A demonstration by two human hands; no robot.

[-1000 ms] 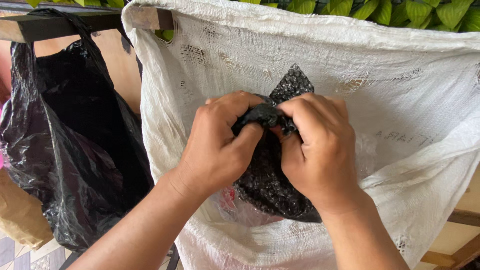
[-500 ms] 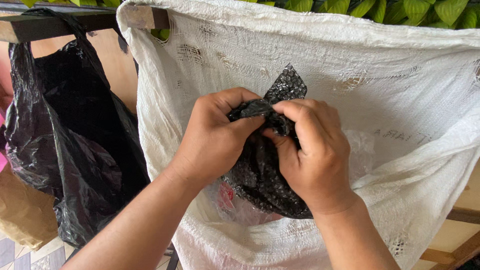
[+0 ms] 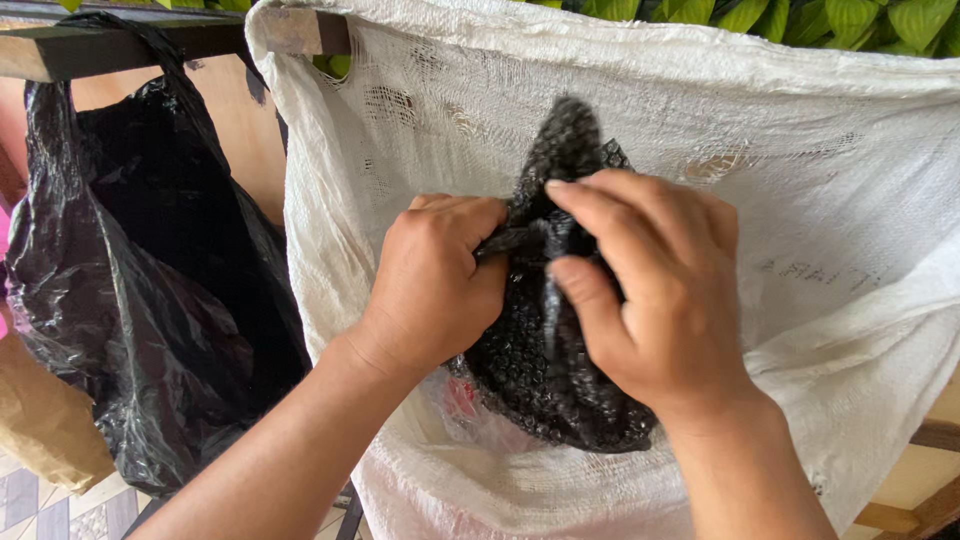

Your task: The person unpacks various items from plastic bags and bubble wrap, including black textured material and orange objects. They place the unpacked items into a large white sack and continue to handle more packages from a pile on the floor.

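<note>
A black bubble-wrap bag [image 3: 540,380], full and rounded at the bottom, hangs in front of a large white woven sack [image 3: 820,200]. My left hand [image 3: 435,285] grips the gathered neck of the black bag from the left, fingers curled tight. My right hand [image 3: 650,290] pinches the same neck from the right, with index finger and thumb on the twisted plastic. The bag's loose top [image 3: 570,140] sticks up above my fingers. A bit of clear and red wrapping [image 3: 465,400] shows under the black bag.
A black plastic bag [image 3: 150,290] hangs from a dark wooden rail [image 3: 120,45] at left. The worn white sack hangs from the same rail. Green leaves [image 3: 800,15] line the top edge. A brown paper bag [image 3: 45,420] sits at lower left above tiled floor.
Both hands have shifted on the bag's neck: the right fingers have moved over the twist, and the loose top now stands higher. The view has drawn closer.
</note>
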